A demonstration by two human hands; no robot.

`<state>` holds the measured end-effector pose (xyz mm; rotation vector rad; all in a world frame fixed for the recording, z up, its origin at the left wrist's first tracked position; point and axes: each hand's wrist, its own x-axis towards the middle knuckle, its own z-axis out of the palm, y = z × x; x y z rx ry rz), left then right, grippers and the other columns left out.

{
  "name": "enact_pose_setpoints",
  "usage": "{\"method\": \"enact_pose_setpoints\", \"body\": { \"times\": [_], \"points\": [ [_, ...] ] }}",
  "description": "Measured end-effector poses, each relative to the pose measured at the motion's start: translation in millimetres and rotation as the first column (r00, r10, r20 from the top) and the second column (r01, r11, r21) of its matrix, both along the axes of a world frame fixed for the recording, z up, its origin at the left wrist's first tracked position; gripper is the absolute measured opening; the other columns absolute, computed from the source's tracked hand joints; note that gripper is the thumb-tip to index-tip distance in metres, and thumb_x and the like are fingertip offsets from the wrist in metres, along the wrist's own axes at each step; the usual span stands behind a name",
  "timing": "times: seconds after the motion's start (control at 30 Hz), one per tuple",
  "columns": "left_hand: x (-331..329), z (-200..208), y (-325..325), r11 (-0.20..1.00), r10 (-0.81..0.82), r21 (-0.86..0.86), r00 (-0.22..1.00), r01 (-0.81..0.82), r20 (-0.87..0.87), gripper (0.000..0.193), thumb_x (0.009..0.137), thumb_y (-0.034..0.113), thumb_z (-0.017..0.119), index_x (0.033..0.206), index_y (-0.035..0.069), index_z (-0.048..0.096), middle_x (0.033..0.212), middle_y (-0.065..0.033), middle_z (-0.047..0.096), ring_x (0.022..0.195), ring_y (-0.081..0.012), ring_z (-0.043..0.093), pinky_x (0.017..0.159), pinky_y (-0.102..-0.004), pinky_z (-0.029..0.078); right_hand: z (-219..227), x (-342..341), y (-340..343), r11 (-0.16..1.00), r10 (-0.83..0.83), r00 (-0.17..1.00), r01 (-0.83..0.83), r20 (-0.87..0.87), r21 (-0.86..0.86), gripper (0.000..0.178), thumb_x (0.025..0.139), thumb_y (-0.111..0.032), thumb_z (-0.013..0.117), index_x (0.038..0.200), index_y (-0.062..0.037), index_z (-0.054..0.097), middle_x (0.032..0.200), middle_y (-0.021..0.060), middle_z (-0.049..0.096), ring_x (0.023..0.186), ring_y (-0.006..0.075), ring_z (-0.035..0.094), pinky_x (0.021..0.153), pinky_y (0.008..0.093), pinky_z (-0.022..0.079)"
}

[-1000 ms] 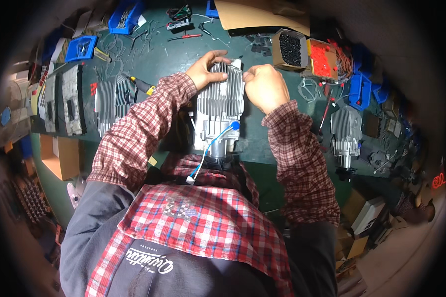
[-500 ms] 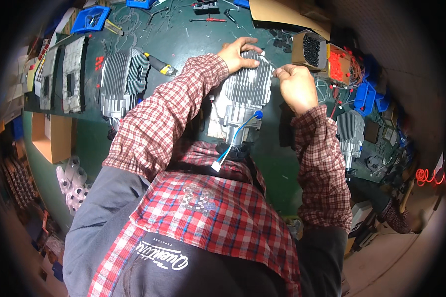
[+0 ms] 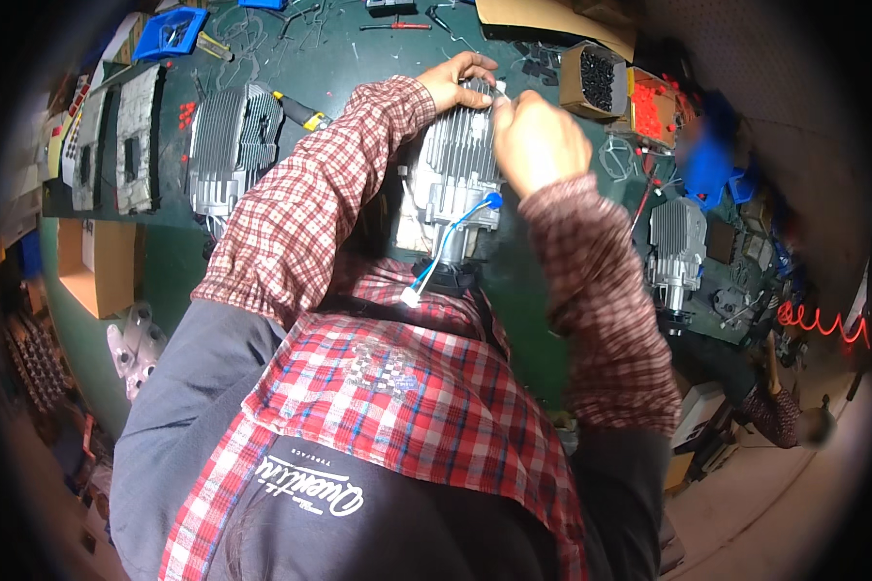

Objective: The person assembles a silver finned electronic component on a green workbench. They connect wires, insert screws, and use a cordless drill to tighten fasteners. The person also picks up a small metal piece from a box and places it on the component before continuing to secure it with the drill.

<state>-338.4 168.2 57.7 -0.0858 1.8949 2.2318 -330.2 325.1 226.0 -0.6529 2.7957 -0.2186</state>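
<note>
A silver finned metal housing [image 3: 458,150] lies on the green bench in front of me, its narrow end toward my body. A blue round plug [image 3: 494,200] sits on its side, and blue and white wires run from there to a white connector [image 3: 411,297]. My left hand [image 3: 452,83] grips the housing's far end, thumb and fingers curled over the fins. Close beside it, my right hand [image 3: 545,143] is closed in a pinch at the far right corner of the housing. Whatever lies between those fingertips is too small to make out.
Similar finned housings stand at left [image 3: 229,145] and right [image 3: 676,237]. A yellow-black tool [image 3: 305,114] lies by the left one. Boxes of black parts [image 3: 593,80] and red parts [image 3: 653,108] sit at far right. A blue tray [image 3: 170,33] is at far left.
My right hand has moved left and away from me, from beside the housing to its far corner, close to my left hand. The left hand keeps its grip. The whole view has shifted slightly.
</note>
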Motion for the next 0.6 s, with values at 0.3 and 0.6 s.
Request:
{"method": "enact_pose_setpoints", "body": {
  "times": [0.3, 0.6],
  "points": [
    [-6.3, -13.5, 1.5, 0.999, 0.010, 0.034, 0.999, -0.009, -0.039, 0.054, 0.084, -0.004, 0.055, 0.136, 0.000, 0.039, 0.112, -0.0057, 0.057, 0.112, -0.0147, 0.050, 0.100, -0.0267, 0.037, -81.0, 64.7, 62.0, 0.769, 0.293, 0.929, -0.370, -0.227, -0.522, 0.016, 0.086, 0.002, 0.055, 0.101, -0.0005, 0.061, 0.095, 0.0169, 0.060, 0.087, 0.0313, 0.060, 0.077, 0.0378, 0.049],
    [-11.5, -18.8, 7.1, 0.995, 0.071, 0.066, 0.997, -0.074, 0.035, 0.053, 0.081, -0.007, 0.057, 0.132, 0.001, 0.044, 0.110, -0.0055, 0.061, 0.110, -0.0139, 0.054, 0.098, -0.0247, 0.041, -99.1, 70.3, 64.5, 0.784, 0.130, 0.982, -0.185, -0.135, -0.592, 0.013, 0.076, 0.002, 0.067, 0.086, -0.0035, 0.061, 0.088, 0.0107, 0.059, 0.085, 0.0280, 0.057, 0.073, 0.0369, 0.048]
  ]
}}
